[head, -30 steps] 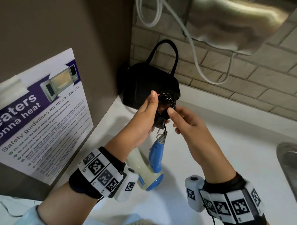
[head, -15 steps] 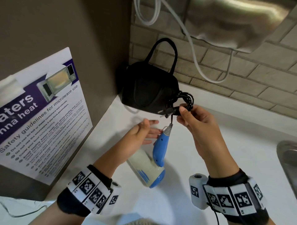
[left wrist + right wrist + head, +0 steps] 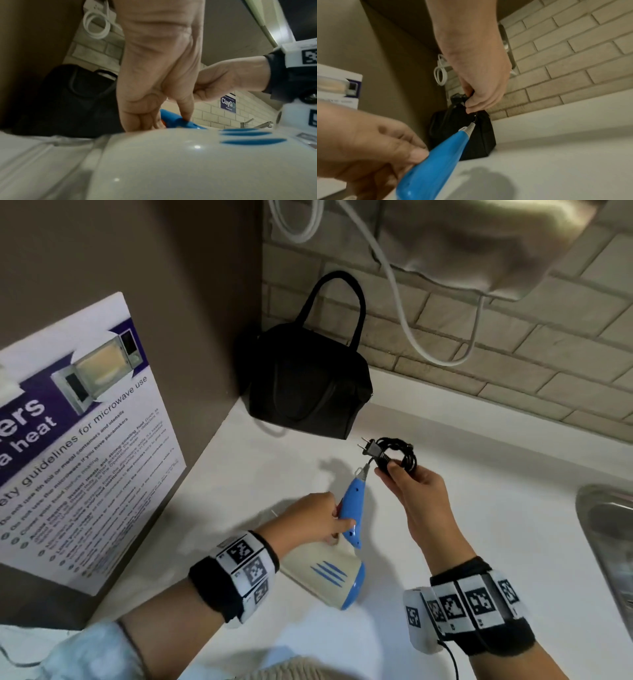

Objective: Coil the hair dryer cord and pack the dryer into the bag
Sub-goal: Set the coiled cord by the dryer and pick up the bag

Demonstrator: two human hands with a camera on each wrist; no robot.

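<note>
Dryer [image 3: 322, 573] gripped by left hand [image 3: 308, 518]; right hand [image 3: 416, 491] pinches coiled cord [image 3: 397, 455]

**Location: shared kitchen or pantry**

White counter [image 3: 479, 508] against a brick-tiled wall [image 3: 513, 344]. Steel sink [image 3: 606, 529] at right. A poster [image 3: 78, 440] gives microwave safety guidelines. A "ClayGo" sign [image 3: 228, 103] hangs on the far wall.
</note>
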